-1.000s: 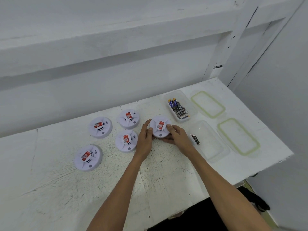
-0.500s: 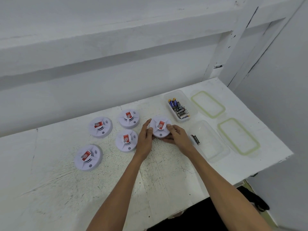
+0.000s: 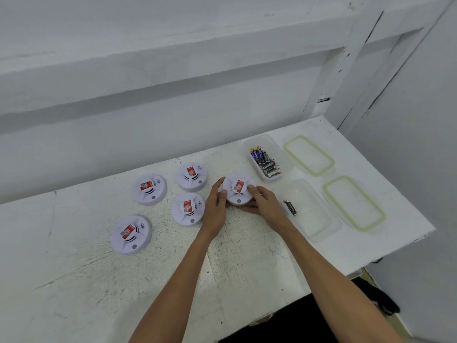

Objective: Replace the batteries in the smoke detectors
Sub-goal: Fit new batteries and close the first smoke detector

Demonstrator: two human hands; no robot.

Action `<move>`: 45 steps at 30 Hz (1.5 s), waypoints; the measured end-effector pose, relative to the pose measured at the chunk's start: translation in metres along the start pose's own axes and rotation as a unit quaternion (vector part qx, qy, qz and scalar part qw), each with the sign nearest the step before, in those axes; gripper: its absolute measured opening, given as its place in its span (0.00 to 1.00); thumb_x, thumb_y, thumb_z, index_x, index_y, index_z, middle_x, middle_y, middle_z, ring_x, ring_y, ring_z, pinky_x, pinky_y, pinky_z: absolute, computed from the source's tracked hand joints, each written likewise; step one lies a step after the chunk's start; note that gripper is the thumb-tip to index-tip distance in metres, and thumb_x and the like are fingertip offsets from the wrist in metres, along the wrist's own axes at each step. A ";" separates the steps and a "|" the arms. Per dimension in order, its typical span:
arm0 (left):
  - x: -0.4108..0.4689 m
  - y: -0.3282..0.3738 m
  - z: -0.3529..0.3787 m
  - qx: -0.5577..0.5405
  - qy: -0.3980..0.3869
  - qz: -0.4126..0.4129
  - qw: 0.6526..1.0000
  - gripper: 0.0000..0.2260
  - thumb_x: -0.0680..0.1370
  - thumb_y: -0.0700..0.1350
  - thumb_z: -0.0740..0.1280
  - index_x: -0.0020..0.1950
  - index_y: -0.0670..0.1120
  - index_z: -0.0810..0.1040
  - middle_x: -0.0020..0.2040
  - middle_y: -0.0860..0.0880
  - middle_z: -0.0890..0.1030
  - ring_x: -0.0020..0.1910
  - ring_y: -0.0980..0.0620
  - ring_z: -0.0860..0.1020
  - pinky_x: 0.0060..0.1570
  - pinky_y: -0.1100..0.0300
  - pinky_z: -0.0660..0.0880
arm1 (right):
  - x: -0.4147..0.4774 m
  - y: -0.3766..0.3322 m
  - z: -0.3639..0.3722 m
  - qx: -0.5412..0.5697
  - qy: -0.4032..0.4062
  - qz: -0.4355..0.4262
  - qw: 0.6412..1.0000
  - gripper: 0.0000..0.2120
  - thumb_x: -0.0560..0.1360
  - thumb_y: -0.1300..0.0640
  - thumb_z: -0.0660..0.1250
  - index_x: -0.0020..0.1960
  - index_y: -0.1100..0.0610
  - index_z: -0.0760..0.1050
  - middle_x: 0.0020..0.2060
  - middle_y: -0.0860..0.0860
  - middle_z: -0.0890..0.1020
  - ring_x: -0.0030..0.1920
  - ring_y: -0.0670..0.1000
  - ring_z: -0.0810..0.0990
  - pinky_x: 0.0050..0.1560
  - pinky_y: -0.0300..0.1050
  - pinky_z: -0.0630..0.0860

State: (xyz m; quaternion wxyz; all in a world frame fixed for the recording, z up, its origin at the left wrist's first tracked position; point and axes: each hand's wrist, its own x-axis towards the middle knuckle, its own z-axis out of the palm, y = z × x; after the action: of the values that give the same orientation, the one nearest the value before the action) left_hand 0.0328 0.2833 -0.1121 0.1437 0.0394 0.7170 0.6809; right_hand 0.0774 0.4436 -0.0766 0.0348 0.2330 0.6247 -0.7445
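Note:
Several round white smoke detectors with red labels lie on the white table [image 3: 99, 280]. My left hand [image 3: 215, 209] and my right hand [image 3: 264, 203] grip the rightmost detector [image 3: 238, 188] from both sides, thumbs on its top. The other detectors sit to the left: one at the back [image 3: 192, 176], one in front of it [image 3: 188, 209], one further left [image 3: 149, 189], one nearest me [image 3: 130, 234]. A clear tub of batteries [image 3: 265, 158] stands behind my right hand. A single black battery [image 3: 289, 207] lies in a second clear tub [image 3: 314, 214].
Two clear lids with green seals lie at the right, one at the back [image 3: 308, 154] and one nearer [image 3: 354, 203]. A white wall rises behind the table. The table's right edge drops off past the lids.
Almost nothing differs. Both hands stay on the rightmost detector, with only a slight shift of the fingers.

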 end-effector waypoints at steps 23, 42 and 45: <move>-0.004 0.009 0.002 -0.026 -0.014 -0.015 0.999 0.20 0.85 0.53 0.58 0.78 0.56 0.67 0.74 0.53 0.75 0.72 0.52 0.73 0.71 0.43 0.72 | -0.005 -0.006 0.001 -0.014 0.011 0.009 1.000 0.16 0.81 0.47 0.65 0.57 0.60 0.79 0.51 0.59 0.86 0.49 0.58 0.86 0.53 0.55 0.83; -0.051 0.081 -0.114 -0.133 0.118 -0.017 0.984 0.19 0.85 0.43 0.62 0.77 0.51 0.69 0.66 0.48 0.82 0.65 0.46 0.81 0.64 0.47 0.78 | -0.025 -0.060 0.139 -0.159 -0.058 -0.069 0.983 0.17 0.80 0.44 0.64 0.63 0.51 0.64 0.43 0.53 0.86 0.37 0.54 0.87 0.44 0.52 0.84; -0.060 0.088 -0.154 -0.128 0.175 -0.005 0.976 0.17 0.85 0.41 0.62 0.73 0.52 0.74 0.64 0.48 0.83 0.64 0.46 0.81 0.62 0.51 0.79 | -0.024 -0.064 0.183 -0.160 -0.130 -0.060 0.977 0.17 0.80 0.51 0.66 0.64 0.51 0.63 0.45 0.53 0.85 0.40 0.54 0.86 0.37 0.46 0.82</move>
State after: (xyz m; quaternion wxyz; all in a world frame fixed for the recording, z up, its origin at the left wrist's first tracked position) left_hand 0.0375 0.1256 -0.0110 0.0231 -0.1027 0.6384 0.7625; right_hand 0.0209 0.2786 0.0117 0.1082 0.0878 0.7385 -0.6596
